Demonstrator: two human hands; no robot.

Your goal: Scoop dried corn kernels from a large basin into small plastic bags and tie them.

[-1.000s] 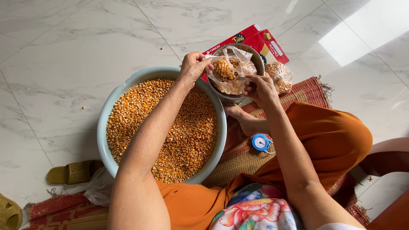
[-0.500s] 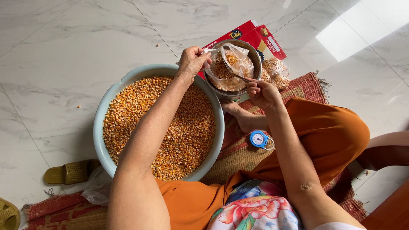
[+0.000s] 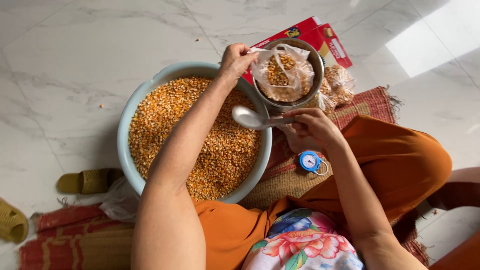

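Note:
A wide pale-blue basin [image 3: 125, 145] full of yellow corn kernels [image 3: 210, 150] sits on the floor in front of me. Just right of it stands a metal bowl [image 3: 316, 62] lined with a clear plastic bag [image 3: 292, 80] partly filled with kernels. My left hand [image 3: 235, 59] pinches the bag's left edge and holds it up. My right hand [image 3: 312, 131] grips a metal spoon [image 3: 250, 119], whose empty bowl hangs over the basin's right rim.
A small blue dial scale [image 3: 310, 161] lies on the woven mat [image 3: 295, 180] by my orange-clad knee. A filled bag of kernels [image 3: 340, 82] and a flattened red carton [image 3: 300, 30] lie behind the bowl. Olive slippers [image 3: 87, 181] rest at the left.
My right hand has drawn back from the bag and swung the spoon, now empty, left over the basin's rim. My left hand still holds the bag's edge.

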